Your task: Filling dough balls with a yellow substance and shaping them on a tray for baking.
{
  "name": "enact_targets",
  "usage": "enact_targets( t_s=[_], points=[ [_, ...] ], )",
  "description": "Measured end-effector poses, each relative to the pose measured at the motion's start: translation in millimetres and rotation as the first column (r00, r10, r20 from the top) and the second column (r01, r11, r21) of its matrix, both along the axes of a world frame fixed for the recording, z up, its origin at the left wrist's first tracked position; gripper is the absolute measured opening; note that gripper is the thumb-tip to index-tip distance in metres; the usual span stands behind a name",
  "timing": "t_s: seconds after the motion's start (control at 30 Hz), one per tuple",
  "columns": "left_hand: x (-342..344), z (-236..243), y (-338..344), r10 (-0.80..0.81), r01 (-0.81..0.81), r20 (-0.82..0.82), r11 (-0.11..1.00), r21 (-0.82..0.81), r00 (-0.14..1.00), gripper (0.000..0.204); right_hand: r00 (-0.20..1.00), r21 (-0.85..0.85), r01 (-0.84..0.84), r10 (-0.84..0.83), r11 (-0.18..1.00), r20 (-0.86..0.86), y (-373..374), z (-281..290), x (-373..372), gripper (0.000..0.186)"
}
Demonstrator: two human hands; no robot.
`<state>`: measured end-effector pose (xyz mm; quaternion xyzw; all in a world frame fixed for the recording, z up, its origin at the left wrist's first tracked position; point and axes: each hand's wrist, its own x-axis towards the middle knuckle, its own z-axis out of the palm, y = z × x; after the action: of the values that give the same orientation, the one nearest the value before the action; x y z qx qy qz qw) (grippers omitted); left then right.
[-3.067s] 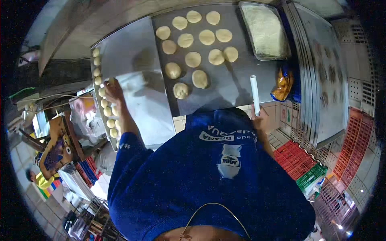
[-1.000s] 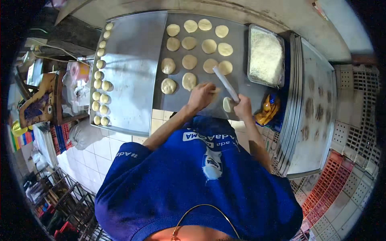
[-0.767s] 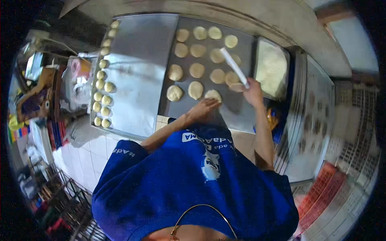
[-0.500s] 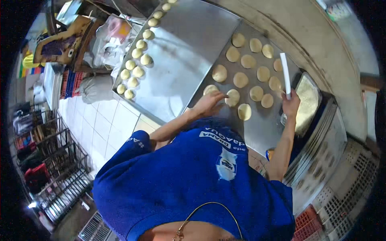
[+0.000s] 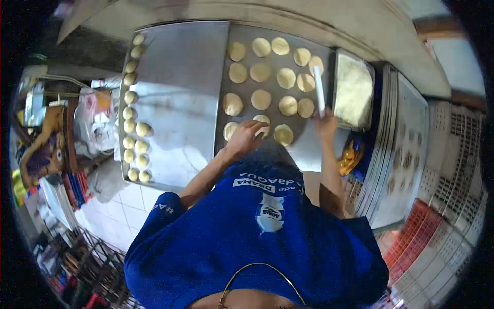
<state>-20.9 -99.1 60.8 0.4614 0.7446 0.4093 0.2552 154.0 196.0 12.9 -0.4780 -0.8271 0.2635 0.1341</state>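
My blue shirt (image 5: 221,242) filled the lower middle of my view, and above it two big baking trays lay side by side. The metal tray (image 5: 180,129) was on my left; the darker tray (image 5: 246,95) lay to its right, straight ahead of me. Upright against that side leaned a stack of trays (image 5: 406,154). Next down in size was the tray of pale powder (image 5: 353,90), beside the dark one.

My left hand (image 5: 244,138) reached over the near row with its fingers loosely bent, partly covering one round (image 5: 262,118); I can't tell whether they pinched it. My right hand (image 5: 326,124) was closed around the lower end of a white rod (image 5: 319,92), which stood out past my fist near the powder. Flattened dough rounds (image 5: 286,78) sat in rows on the dark tray. Smallest were the dough balls (image 5: 130,97), lined along the metal tray's left edge.
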Motion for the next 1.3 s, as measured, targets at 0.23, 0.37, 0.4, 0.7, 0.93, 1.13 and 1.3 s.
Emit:
enact_targets(
  t_s=[0.23,0.37,0.4,0.7,0.93,1.13,1.3],
  points=[
    [33,-54,68,-0.232,0.252,-0.186,0.964,0.089,0.955,0.044,0.978,0.076,0.210,-0.211,0.975,0.005,-122,-6,103,0.039],
    [51,-66,85,-0.312,0.314,-0.291,0.949,-0.042,0.904,0.047,0.943,0.104,0.329,-0.333,0.939,0.019,-111,-20,118,0.040],
    [53,-64,88,-0.346,0.322,-0.303,0.938,-0.130,0.888,0.048,0.959,0.130,0.281,-0.272,0.951,-0.079,-101,-18,110,0.039],
    [76,-40,81,-0.186,0.182,-0.422,0.982,-0.049,0.887,0.047,0.694,0.556,0.435,-0.657,0.709,0.295,-17,29,158,0.052],
    [125,5,117,-0.219,0.226,0.141,0.973,-0.040,0.966,0.045,0.757,-0.122,0.649,-0.653,0.751,0.004,4,-26,237,0.049],
    [168,30,159,-0.412,0.399,0.608,0.902,0.166,0.679,0.051,0.729,-0.188,0.457,-0.487,0.869,-0.481,-56,52,247,0.049],
    [216,65,189,-0.327,0.338,0.881,0.918,0.209,0.343,0.056,0.712,-0.104,0.265,-0.267,0.959,-0.649,-81,104,237,0.053]
  ],
)
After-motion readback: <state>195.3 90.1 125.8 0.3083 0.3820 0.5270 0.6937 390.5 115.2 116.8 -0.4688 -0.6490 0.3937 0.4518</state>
